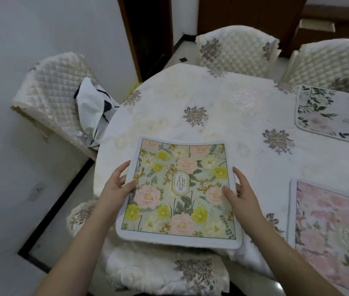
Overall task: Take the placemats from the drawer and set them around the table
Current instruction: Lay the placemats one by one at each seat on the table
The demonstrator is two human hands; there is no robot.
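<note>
**A:** Holding the green floral placemat [178,193] by both side edges right now: left hand [117,186] pinches the left edge with the thumb on top, right hand [240,193] does the same on the right. It sits between the hands, long axis running away from the person, far end over the table [222,99], near end hanging past the table's edge above a chair [165,272]. Both hands look about equally close.

**B:** So it's basically centred, I'd guess just lower it flat at this seat?

**A:** Probably. The mat's a thin, soft rectangle with rounded corners and a pale border, and the far edge curls up slightly, so it's floppy. Two others already lie flat: a pink placemat [331,229] to the right and a white leafy placemat [333,114] further off. The tablecloth is cream with embroidered flowers, and the chair covers are quilted.
</note>
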